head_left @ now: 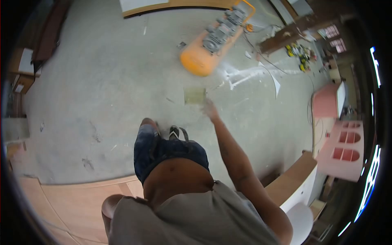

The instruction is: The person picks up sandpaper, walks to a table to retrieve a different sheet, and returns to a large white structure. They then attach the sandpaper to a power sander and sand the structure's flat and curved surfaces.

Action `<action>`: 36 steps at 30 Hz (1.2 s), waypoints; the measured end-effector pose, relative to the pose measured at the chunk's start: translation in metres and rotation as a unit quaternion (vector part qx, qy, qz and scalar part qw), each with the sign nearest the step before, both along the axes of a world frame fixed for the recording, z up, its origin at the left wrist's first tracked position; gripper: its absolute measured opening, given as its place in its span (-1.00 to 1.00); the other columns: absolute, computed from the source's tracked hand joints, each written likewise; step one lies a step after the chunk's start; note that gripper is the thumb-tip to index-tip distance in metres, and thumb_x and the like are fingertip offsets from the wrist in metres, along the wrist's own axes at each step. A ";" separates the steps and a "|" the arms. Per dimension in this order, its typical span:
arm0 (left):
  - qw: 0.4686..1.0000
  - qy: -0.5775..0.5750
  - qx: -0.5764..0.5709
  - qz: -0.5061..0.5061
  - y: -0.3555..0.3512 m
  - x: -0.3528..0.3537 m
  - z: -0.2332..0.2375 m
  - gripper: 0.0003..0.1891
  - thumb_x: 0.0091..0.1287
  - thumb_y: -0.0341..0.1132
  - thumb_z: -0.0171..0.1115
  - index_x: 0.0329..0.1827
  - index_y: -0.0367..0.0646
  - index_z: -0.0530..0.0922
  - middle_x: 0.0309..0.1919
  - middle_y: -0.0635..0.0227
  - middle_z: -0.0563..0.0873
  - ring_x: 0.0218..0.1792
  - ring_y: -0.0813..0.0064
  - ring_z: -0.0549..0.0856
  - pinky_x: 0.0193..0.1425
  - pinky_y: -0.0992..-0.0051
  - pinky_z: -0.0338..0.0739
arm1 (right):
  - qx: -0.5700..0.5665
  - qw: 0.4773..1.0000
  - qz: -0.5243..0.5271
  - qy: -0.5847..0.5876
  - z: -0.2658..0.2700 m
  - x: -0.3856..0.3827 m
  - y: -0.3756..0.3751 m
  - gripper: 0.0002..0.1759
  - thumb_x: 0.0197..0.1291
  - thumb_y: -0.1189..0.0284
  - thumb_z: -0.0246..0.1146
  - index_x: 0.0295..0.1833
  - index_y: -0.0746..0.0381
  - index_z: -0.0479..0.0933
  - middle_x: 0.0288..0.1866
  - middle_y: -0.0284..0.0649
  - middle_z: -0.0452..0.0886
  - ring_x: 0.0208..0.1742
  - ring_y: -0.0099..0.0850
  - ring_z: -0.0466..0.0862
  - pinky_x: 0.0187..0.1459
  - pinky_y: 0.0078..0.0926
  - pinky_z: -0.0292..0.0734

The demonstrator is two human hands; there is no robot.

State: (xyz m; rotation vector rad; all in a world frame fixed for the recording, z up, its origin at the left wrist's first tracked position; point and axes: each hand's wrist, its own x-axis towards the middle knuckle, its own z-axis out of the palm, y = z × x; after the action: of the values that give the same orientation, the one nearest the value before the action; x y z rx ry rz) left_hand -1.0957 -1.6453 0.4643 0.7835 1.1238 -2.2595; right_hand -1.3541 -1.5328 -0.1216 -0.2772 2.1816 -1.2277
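Note:
My right hand reaches forward over the concrete floor at the end of an outstretched arm, its fingers smeared by motion. Right at its fingertips is the edge of a flat, yellowish-green square piece; I cannot tell whether the fingers grip it. On the left side only the shoulder and upper arm show, and my left hand is out of view.
An orange air compressor stands ahead, with a cable running right from it. Wooden panels lie behind on the left. To the right are a wood-topped white unit and a pink panel with arched openings.

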 end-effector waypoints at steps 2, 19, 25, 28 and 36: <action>0.998 -0.004 0.040 0.052 -0.048 -0.035 -0.003 -0.74 0.47 -0.17 0.32 0.09 -0.08 0.61 -0.14 0.39 0.69 -0.10 0.45 0.75 0.25 0.25 0.72 | -0.008 0.999 0.027 -0.035 0.041 -0.043 -0.069 -0.47 0.56 0.21 0.18 0.48 0.24 0.47 0.10 -0.18 0.73 -0.12 -0.36 0.79 -0.16 -0.39 0.69; 0.895 0.210 -0.357 0.165 -0.436 -0.271 -0.093 -0.75 0.31 -0.01 0.45 -0.42 0.10 0.68 -0.42 0.39 0.73 -0.38 0.46 0.74 -0.26 0.24 0.64 | 0.175 0.877 -0.267 -0.359 -0.094 -0.147 -0.165 -0.48 0.57 0.03 0.04 0.46 0.05 0.43 0.26 -0.21 0.66 0.10 -0.14 0.72 0.02 -0.13 0.65; 0.860 0.116 -0.462 0.184 -0.572 -0.386 -0.130 -0.64 0.32 0.01 0.42 -0.49 -0.02 0.61 -0.52 0.36 0.66 -0.52 0.38 0.60 -0.40 0.21 0.49 | 0.172 0.901 -0.192 -0.348 -0.116 -0.270 -0.332 -0.65 0.52 0.15 0.12 0.22 0.10 0.53 -0.08 -0.28 0.61 -0.26 -0.33 0.59 -0.29 -0.29 0.51; 0.833 0.008 -0.528 0.165 -0.645 -0.447 -0.135 -0.59 0.32 0.03 0.41 -0.53 -0.08 0.58 -0.57 0.34 0.62 -0.59 0.34 0.54 -0.47 0.19 0.42 | 0.155 0.920 -0.167 -0.319 -0.119 -0.373 -0.457 -0.73 0.49 0.21 0.16 0.10 0.13 0.57 -0.25 -0.32 0.59 -0.45 -0.42 0.53 -0.44 -0.38 0.44; 0.284 -0.441 -0.743 -0.416 -0.903 -0.534 -0.289 -0.57 0.59 -0.06 0.06 0.13 -0.31 0.61 0.08 0.11 0.72 0.10 0.08 0.65 0.20 0.21 0.52 | -0.091 0.995 0.007 -0.034 0.044 -0.691 -0.890 -0.71 0.58 0.39 0.12 0.26 0.23 0.60 -0.16 -0.28 0.70 -0.25 -0.43 0.72 -0.19 -0.44 0.67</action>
State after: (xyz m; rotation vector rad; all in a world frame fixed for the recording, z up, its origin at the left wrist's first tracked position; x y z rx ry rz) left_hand -1.6302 -2.5483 0.1756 1.2710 -2.1225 -1.5126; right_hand -2.0455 -2.4227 -0.0775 -0.3206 2.0100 -1.4097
